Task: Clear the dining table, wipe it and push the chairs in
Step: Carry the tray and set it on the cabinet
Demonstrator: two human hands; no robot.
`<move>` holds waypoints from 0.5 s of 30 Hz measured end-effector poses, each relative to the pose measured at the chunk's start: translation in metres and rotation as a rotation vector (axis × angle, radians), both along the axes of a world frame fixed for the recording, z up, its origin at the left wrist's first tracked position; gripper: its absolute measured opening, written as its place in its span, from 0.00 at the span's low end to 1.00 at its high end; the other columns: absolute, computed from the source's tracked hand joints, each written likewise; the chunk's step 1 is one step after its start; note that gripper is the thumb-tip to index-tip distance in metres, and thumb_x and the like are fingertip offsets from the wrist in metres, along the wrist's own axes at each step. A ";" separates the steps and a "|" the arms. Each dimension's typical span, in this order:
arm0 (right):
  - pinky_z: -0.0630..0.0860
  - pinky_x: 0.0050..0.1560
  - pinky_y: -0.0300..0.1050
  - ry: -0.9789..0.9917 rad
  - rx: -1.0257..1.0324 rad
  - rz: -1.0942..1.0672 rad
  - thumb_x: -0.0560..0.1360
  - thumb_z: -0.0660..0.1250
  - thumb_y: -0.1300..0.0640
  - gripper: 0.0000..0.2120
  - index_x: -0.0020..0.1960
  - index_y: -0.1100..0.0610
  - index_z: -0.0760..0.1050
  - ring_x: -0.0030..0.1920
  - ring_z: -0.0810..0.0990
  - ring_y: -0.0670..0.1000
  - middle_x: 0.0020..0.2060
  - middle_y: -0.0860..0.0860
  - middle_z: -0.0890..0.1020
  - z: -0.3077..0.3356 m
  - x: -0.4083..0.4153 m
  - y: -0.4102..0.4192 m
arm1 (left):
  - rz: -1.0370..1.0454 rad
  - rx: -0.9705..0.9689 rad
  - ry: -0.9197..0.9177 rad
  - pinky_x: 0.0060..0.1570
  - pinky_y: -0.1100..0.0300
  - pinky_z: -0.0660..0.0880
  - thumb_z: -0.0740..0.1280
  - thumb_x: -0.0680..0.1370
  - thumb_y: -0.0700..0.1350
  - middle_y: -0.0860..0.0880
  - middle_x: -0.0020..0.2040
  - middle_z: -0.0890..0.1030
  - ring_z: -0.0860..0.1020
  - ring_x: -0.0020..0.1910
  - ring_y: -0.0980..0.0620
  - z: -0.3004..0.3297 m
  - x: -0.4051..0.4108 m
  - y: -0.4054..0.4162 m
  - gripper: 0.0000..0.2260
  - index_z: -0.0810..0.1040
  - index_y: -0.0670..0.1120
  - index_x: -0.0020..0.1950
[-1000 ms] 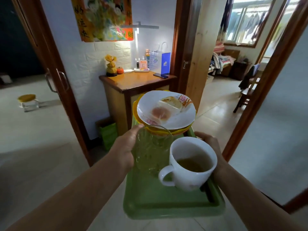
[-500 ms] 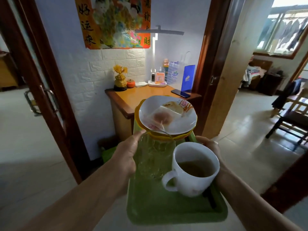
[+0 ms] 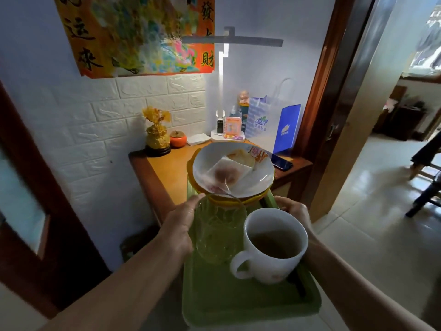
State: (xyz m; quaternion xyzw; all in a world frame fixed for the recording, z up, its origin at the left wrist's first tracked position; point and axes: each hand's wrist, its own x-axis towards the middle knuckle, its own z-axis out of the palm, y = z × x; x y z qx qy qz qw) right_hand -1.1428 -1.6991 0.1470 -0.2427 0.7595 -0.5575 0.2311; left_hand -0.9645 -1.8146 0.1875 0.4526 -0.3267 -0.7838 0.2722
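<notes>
I carry a green tray in front of me. My left hand grips its left edge, thumb against a clear glass standing on the tray. My right hand grips the right edge behind a white mug that holds brown liquid. At the tray's far end a white plate with food scraps and a clear wrapper lies on stacked yellow dishes. A dark utensil lies by the mug.
A wooden side table stands straight ahead against the white brick wall, bearing a gold ornament, an orange jar, a lamp, paper bags and a phone. A brown door is at my left. A doorway and dark chair lie right.
I have come closer to the side table and turned left; it now lies just beyond the tray. Both hands keep their grip on the tray.
</notes>
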 end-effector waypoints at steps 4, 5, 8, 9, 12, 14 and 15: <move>0.78 0.54 0.61 0.081 0.024 0.021 0.73 0.67 0.67 0.13 0.54 0.56 0.80 0.51 0.82 0.60 0.43 0.49 0.82 -0.012 -0.048 -0.059 | -0.010 0.053 0.013 0.37 0.52 0.76 0.71 0.72 0.46 0.41 0.30 0.82 0.80 0.37 0.43 -0.003 -0.047 -0.053 0.08 0.79 0.41 0.42; 0.78 0.54 0.60 0.080 0.027 0.035 0.73 0.67 0.67 0.14 0.56 0.57 0.79 0.51 0.81 0.60 0.44 0.50 0.82 -0.015 -0.061 -0.072 | -0.023 0.069 0.009 0.39 0.51 0.77 0.71 0.72 0.46 0.41 0.34 0.83 0.81 0.38 0.42 -0.005 -0.058 -0.066 0.08 0.80 0.41 0.43; 0.78 0.54 0.59 0.112 0.070 0.115 0.73 0.69 0.66 0.19 0.63 0.58 0.76 0.52 0.81 0.57 0.47 0.51 0.82 -0.016 -0.098 -0.110 | 0.010 0.080 -0.021 0.45 0.47 0.79 0.73 0.70 0.47 0.39 0.42 0.84 0.82 0.42 0.41 -0.014 -0.091 -0.102 0.12 0.81 0.41 0.49; 0.78 0.54 0.59 0.123 0.079 0.135 0.73 0.69 0.65 0.20 0.64 0.59 0.75 0.52 0.81 0.56 0.48 0.52 0.82 -0.019 -0.111 -0.123 | 0.020 0.081 -0.039 0.48 0.45 0.78 0.74 0.69 0.47 0.39 0.44 0.84 0.82 0.44 0.41 -0.017 -0.102 -0.112 0.14 0.81 0.41 0.50; 0.79 0.52 0.52 0.097 0.126 0.184 0.75 0.68 0.62 0.22 0.68 0.58 0.70 0.51 0.81 0.55 0.55 0.58 0.81 -0.027 -0.142 -0.159 | 0.069 0.084 -0.022 0.44 0.48 0.78 0.72 0.71 0.45 0.42 0.35 0.83 0.82 0.35 0.44 -0.026 -0.130 -0.138 0.07 0.80 0.41 0.43; 0.80 0.49 0.48 0.089 0.148 0.230 0.76 0.68 0.60 0.22 0.69 0.57 0.69 0.49 0.81 0.53 0.57 0.57 0.81 -0.033 -0.165 -0.183 | 0.075 0.096 0.012 0.37 0.53 0.76 0.69 0.73 0.45 0.44 0.27 0.81 0.80 0.25 0.48 -0.032 -0.150 -0.153 0.08 0.78 0.42 0.36; 0.80 0.49 0.48 0.094 0.149 0.255 0.76 0.67 0.60 0.22 0.69 0.56 0.70 0.48 0.80 0.52 0.57 0.56 0.81 -0.036 -0.177 -0.195 | 0.104 0.103 0.014 0.34 0.55 0.75 0.68 0.74 0.44 0.45 0.25 0.80 0.79 0.22 0.49 -0.032 -0.161 -0.160 0.10 0.77 0.42 0.34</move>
